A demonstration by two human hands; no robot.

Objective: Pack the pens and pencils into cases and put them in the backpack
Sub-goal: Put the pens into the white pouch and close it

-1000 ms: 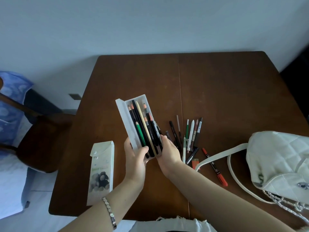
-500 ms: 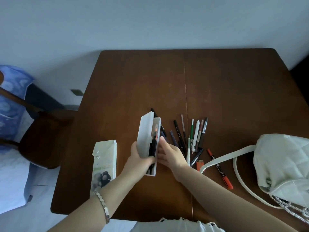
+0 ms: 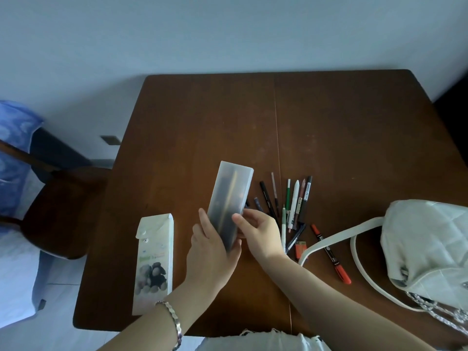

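Observation:
A frosted translucent pencil case [image 3: 229, 196] is held above the brown table [image 3: 329, 127], lid closed, with dark pencils showing dimly through it. My left hand [image 3: 211, 247] grips its lower left side and my right hand [image 3: 258, 233] holds its lower right edge. Several loose pens and pencils [image 3: 295, 201] lie on the table just right of the case, and a red-tipped marker [image 3: 330, 253] lies apart from them. A second, printed case [image 3: 154, 262] lies flat at the left. The white quilted backpack [image 3: 428, 249] sits at the right edge.
A small orange eraser [image 3: 300, 248] lies by the backpack's white strap [image 3: 336, 238]. A dark wooden chair [image 3: 58, 206] stands left of the table, with blue fabric [image 3: 15, 158] behind it. The table's near edge runs just above my lap.
The open case full of pencils was swung closed over the two earlier frames. Its lid now faces me. The camera view shifted slightly.

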